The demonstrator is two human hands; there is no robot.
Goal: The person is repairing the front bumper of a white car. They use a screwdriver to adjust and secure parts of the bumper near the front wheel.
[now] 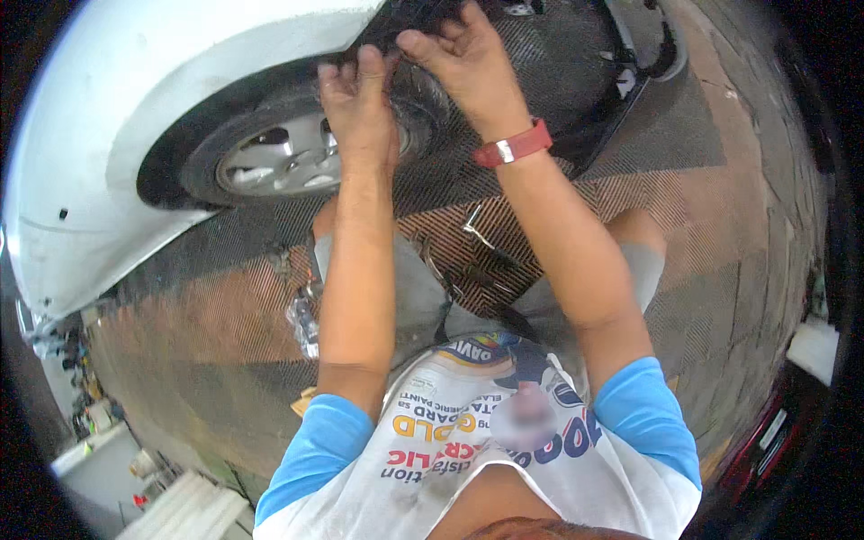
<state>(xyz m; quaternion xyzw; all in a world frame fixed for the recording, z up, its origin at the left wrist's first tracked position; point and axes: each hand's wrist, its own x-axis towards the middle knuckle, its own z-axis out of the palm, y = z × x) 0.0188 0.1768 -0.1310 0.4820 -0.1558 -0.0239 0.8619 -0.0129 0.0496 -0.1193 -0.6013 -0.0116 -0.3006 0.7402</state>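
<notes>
My left hand [358,103] is raised at the rim of a white car's wheel arch, above the wheel [279,157]. Its thumb points up and its fingers curl at the edge of a black wheel-arch liner [393,25]. My right hand [468,67], with a red band on the wrist, pinches the same dark liner from the other side. Part of the grip is hidden in shadow. The white fender [198,45] curves away to the left. The car's front end is open to the right of the wheel, with dark parts showing.
Between my knees a metal hand tool [477,227] lies on the dark ribbed mat [450,216]. A clear plastic item [303,326] is beside my left leg. White blocks [193,508] stand at lower left. Part of a dark red vehicle [765,432] shows at the right edge.
</notes>
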